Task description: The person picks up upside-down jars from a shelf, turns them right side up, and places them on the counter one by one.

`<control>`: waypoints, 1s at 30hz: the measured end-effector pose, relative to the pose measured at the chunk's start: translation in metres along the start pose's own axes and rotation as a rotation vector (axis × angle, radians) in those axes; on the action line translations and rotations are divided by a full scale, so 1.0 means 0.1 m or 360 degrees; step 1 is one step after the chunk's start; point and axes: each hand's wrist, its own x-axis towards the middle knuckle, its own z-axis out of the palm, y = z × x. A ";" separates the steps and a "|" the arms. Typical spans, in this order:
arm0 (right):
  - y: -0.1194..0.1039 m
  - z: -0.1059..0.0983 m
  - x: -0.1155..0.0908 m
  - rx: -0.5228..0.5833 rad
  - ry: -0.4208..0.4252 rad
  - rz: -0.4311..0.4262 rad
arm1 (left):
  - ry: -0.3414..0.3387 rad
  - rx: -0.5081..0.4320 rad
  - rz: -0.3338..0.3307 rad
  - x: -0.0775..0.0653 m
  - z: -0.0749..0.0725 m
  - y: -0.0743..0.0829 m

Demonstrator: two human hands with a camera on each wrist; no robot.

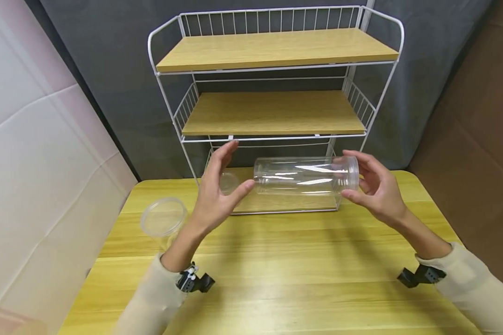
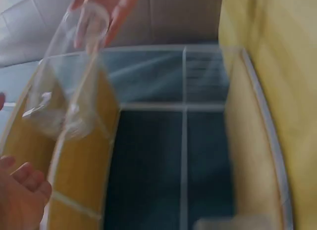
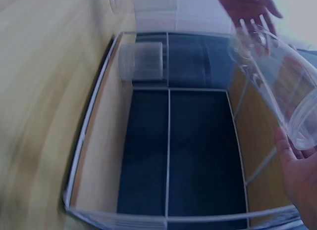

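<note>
A clear cylindrical plastic jar (image 1: 295, 176) is held sideways in the air in front of the rack. My right hand (image 1: 379, 188) grips its ridged end between thumb and fingers. At the jar's other end, my left hand (image 1: 218, 190) is spread with thumb and fingers apart, the thumb tip close to the base. The left wrist view shows the jar (image 2: 64, 86) tilted between both hands, with a gap between it and the left hand (image 2: 22, 198). The right wrist view has the right hand (image 3: 299, 178) under the jar's rim (image 3: 304, 123).
A white wire rack with wooden shelves (image 1: 272, 111) stands at the back of the wooden table (image 1: 285, 279). Another clear jar (image 1: 163, 218) stands on the table at left. A further clear container (image 3: 143, 62) sits on the rack's bottom shelf, partly behind my left hand in the head view.
</note>
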 end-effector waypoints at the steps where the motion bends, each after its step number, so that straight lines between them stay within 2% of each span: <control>1: -0.01 -0.04 0.01 -0.0011 -0.0021 -0.0006 | -0.0024 0.0168 0.0049 0.04 -0.04 0.03; 3: -0.04 -0.11 0.03 -0.0046 -0.0067 -0.0011 | -0.0061 0.0457 0.0138 0.13 -0.13 0.07; 7: -0.08 -0.22 0.07 -0.0138 -0.0186 -0.0033 | -0.0143 0.0911 0.0267 0.29 -0.29 0.12; 9: -0.10 -0.26 0.09 -0.0239 -0.0242 -0.0048 | -0.0189 0.1096 0.0301 0.36 -0.37 0.12; 12: -0.12 -0.31 0.11 -0.0425 -0.0304 -0.0070 | -0.0275 0.1296 0.0284 0.44 -0.49 0.09; 16: -0.13 -0.38 0.12 -0.0598 -0.0359 -0.0025 | -0.0393 0.1444 0.0268 0.51 -0.62 0.00; 22: -0.14 -0.46 0.12 -0.0747 -0.0460 0.0017 | -0.0559 0.1549 0.0241 0.57 -0.69 -0.12; 30: -0.13 -0.55 0.09 -0.1083 -0.0576 -0.0004 | -0.0648 0.1615 0.0200 0.60 -0.74 -0.17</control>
